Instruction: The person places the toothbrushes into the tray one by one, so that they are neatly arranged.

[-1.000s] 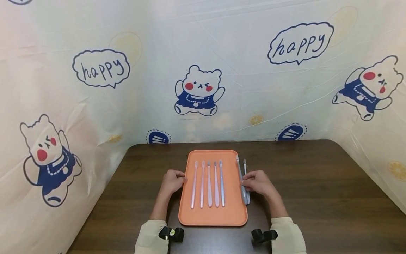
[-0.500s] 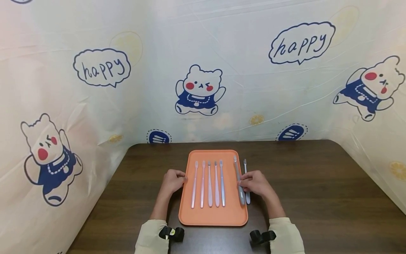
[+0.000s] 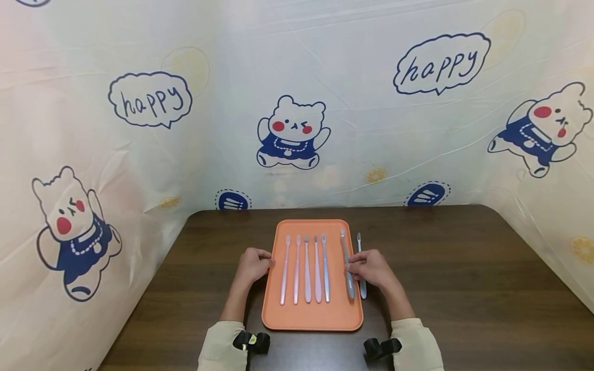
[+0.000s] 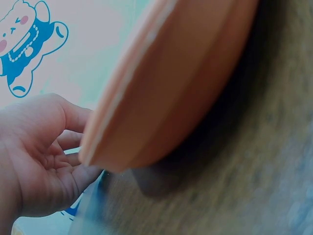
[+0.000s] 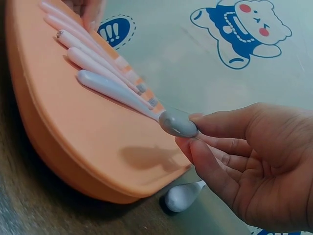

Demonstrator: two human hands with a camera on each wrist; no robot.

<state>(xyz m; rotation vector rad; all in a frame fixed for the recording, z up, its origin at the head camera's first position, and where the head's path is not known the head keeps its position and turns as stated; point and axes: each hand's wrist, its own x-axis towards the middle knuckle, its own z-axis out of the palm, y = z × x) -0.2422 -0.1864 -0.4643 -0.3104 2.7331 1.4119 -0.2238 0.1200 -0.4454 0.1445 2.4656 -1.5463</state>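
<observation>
An orange tray (image 3: pixel 301 318) lies on the table with several pink, lilac and bluish toothbrushes (image 3: pixel 308 281) side by side on it, heads pointing away. My left hand (image 3: pixel 252 265) holds the tray's left rim; in the left wrist view its fingers (image 4: pixel 76 117) meet the rim's edge. Over the tray's right side, my right hand (image 3: pixel 375 267) pinches a grey toothbrush (image 3: pixel 350 290) between thumb and fingers. In the right wrist view the grey handle's end stands above the tray, its shadow below. Another pale grey toothbrush (image 3: pixel 363 291) lies on the table beside the tray's right edge, partly behind my right hand.
The dark wooden table (image 3: pixel 464 283) extends to both sides of the tray. A pale curtain (image 3: pixel 297 62) with printed bears hangs behind and around it. Black wrist devices (image 3: pixel 382 348) sit at both sleeves.
My right hand has moved slightly left, bringing the grey toothbrush from the tray's right rim to over the tray. The left hand stays at the rim.
</observation>
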